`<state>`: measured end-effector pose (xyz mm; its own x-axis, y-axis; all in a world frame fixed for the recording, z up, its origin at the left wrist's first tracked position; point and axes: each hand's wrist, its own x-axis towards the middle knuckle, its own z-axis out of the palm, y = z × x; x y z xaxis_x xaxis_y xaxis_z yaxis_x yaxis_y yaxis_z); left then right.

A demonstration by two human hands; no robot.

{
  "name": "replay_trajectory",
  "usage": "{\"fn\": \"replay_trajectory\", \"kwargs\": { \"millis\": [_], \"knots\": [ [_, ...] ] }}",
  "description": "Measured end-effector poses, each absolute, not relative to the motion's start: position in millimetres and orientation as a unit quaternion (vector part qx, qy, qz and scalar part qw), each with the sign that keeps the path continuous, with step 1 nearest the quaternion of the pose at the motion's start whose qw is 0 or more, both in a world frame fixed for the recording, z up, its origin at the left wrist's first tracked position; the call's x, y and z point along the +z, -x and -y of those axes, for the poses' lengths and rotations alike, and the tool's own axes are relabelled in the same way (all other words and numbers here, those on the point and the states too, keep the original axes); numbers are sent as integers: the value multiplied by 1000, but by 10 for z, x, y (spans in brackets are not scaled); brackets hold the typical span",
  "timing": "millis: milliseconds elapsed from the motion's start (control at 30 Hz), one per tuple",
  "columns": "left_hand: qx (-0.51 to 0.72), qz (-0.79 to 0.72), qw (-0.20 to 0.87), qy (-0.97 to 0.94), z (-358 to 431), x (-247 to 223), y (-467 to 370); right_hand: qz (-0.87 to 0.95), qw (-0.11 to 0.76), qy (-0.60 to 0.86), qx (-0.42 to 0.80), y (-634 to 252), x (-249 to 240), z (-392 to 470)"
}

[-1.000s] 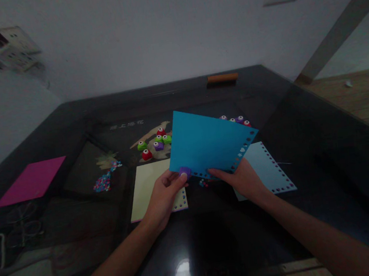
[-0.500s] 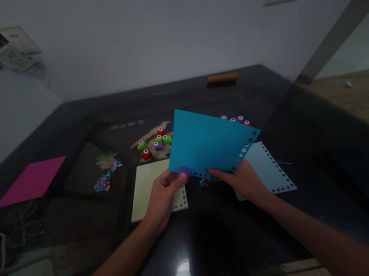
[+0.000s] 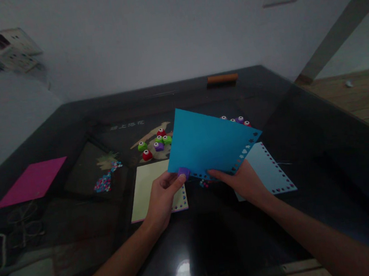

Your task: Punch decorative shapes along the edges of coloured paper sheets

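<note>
Right, the left hand [image 3: 160, 195] grips a purple punch [image 3: 183, 172] at the near-left corner of the blue sheet [image 3: 207, 137], held up over the desk [image 3: 212, 245]; the right hand [image 3: 244, 180] pinches the near edge, its row of holes running rightward from the punch

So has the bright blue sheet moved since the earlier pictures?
Yes, slightly: the right corner of the bright blue sheet has shifted a little right and down, judged against the pale blue sheet lying on the table.
</note>
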<state>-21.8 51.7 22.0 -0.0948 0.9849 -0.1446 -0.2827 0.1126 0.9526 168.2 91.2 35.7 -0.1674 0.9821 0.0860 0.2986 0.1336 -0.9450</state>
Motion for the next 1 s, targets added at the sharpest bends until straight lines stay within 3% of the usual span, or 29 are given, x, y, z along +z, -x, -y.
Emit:
{"fn": "replay_trajectory", "kwargs": {
  "millis": [633,833,1000],
  "knots": [
    [556,-477,558,-388,-512,188,211,640,396,508,419,-1685,431,-849],
    [516,-479,576,-415,-482,207,169,632,357,513,457,-1796,462,-704],
    [474,-472,621,-409,-449,212,89,604,398,587,365,-1890,347,-504]
  ]
}}
